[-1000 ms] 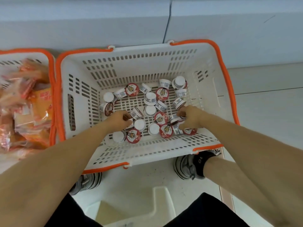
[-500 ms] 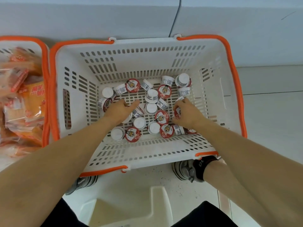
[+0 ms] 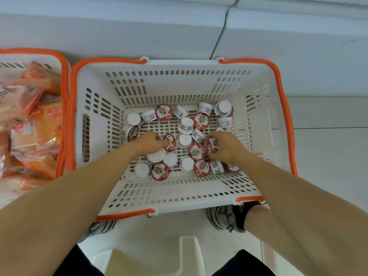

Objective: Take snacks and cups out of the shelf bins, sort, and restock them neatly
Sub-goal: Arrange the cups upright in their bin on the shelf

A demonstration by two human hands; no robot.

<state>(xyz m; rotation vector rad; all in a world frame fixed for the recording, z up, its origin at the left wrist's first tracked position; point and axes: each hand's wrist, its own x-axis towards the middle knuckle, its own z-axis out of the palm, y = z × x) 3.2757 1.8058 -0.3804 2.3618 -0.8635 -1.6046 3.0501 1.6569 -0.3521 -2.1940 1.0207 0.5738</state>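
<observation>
Both hands are down in the white basket (image 3: 95,92) among the loose cups (image 3: 186,125), the left hand (image 3: 149,143) curled round a red-lidded cup (image 3: 169,142), the right hand (image 3: 227,147) pinching another (image 3: 212,144), with snack packs (image 3: 29,124) in the neighbouring basket (image 3: 64,80)

The basket (image 3: 258,120) is made of white slotted plastic, matt, and is edged with a smooth orange rim (image 3: 286,120). The cups (image 3: 186,124) lying in it are seen to be white plastic with glossy red printed foil lids (image 3: 201,120). Left of the basket, snack packets (image 3: 29,136) are wrapped in shiny, crinkled orange film. Under the basket, smooth pale floor tiles (image 3: 328,156) with a slight sheen are shown.
</observation>
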